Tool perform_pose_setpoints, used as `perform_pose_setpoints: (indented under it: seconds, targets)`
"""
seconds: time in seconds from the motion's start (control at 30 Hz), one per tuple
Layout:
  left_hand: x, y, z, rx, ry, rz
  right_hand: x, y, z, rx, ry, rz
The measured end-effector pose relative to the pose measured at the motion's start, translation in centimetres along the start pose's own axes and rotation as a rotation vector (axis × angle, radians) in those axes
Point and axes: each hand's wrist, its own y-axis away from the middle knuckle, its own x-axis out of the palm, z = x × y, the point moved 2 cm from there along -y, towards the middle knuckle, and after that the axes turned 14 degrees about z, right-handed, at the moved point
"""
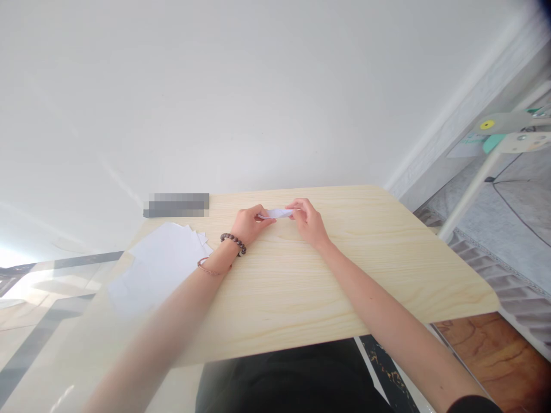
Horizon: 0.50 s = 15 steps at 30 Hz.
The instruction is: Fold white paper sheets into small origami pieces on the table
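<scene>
A small folded piece of white paper (279, 213) lies on the far middle of a light wooden table (301, 287). My left hand (249, 223), with a bead bracelet and a thin bangle at the wrist, pinches the paper's left end. At the paper's right end my right hand (306, 221) has its fingers closed on it. Both hands rest low on the tabletop, close together.
A loose stack of white paper sheets (161, 264) lies on the table's left side. A white wall rises right behind the table. A white stand with a yellow-dotted part (495, 137) is off to the right, above a grey rug (508, 218).
</scene>
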Motion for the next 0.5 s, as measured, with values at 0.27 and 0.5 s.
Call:
perform_pose_setpoints:
  seconds: [0.27, 0.5]
  targets:
    - [-0.19, 0.05, -0.33, -0.019, -0.036, 0.000, 0.56, 0.05, 0.47, -0.102, 0.100, 0.128]
    - [-0.22, 0.10, -0.18, -0.017, 0.104, 0.046, -0.01, -0.15, 0.28, -0.032, 0.100, 0.097]
